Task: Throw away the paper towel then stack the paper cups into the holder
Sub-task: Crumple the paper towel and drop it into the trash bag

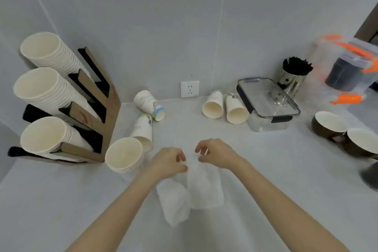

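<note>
Hands meet over the white paper towel (196,188), which lies crumpled on the grey counter (286,180). Left hand (168,161) pinches its upper edge with curled fingers; right hand (216,154) is half closed just above it, and I cannot tell if it grips. Loose paper cups (147,104) lie beside the holder (90,108); their printed drawings have no readable writing.

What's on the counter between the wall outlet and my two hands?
In the head view that stretch is bare counter: nothing lies between the wall outlet and the left hand or right hand. Loose paper cups lie off to either side.
</note>
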Motion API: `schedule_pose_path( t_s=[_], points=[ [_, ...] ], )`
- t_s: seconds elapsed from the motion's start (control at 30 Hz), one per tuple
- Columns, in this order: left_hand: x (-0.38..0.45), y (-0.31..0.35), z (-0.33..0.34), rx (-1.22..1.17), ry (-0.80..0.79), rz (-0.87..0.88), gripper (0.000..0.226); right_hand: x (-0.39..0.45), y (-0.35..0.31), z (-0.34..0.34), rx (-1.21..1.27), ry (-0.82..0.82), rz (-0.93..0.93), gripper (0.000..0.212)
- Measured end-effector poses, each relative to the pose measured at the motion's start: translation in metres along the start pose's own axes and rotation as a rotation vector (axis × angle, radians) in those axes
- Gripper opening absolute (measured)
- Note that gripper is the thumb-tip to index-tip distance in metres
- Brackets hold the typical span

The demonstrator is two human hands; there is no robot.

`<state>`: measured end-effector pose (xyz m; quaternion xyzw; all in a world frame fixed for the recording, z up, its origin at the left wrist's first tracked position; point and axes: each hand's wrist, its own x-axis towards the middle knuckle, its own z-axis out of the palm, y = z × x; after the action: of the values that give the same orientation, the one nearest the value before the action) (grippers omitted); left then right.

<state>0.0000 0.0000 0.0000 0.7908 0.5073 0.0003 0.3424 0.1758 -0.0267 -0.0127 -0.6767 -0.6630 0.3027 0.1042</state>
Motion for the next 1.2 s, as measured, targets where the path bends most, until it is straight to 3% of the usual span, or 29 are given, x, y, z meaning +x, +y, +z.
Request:
schedule_pose_path(
  t_s=[0.17,0.27,0.43,0.6,0.8,1.0,1.2],
  points=[
    [-0.014,-0.034,0.057,0.166,-0.097,-0.121,0.048,-0.010,0.021,0.044,-0.170,-0.110,0.112,0.055],
    [-0.020,-0.049,0.080,0.263,-0.075,-0.076,0.045,-0.014,0.031,0.064,-0.225,-0.090,0.142,0.067],
    [-0.033,-0.064,0.091,0.289,0.103,0.028,0.031,-0.018,0.033,0.085,-0.308,-0.024,0.115,0.048],
    [-0.056,-0.083,0.077,0.065,0.223,-0.053,0.033,-0.015,0.009,0.094,-0.136,0.063,0.040,0.040],
    [-0.119,-0.126,0.059,-0.141,0.415,-0.125,0.026,-0.021,-0.068,0.111,0.255,0.142,-0.096,0.027],
    [-0.212,-0.184,0.057,-0.212,0.600,-0.266,0.024,-0.056,-0.146,0.163,0.518,0.013,-0.117,0.028],
    [-0.309,-0.245,0.085,-0.458,0.742,-0.505,0.019,-0.098,-0.201,0.248,0.647,-0.181,-0.093,0.031]
  ],
)
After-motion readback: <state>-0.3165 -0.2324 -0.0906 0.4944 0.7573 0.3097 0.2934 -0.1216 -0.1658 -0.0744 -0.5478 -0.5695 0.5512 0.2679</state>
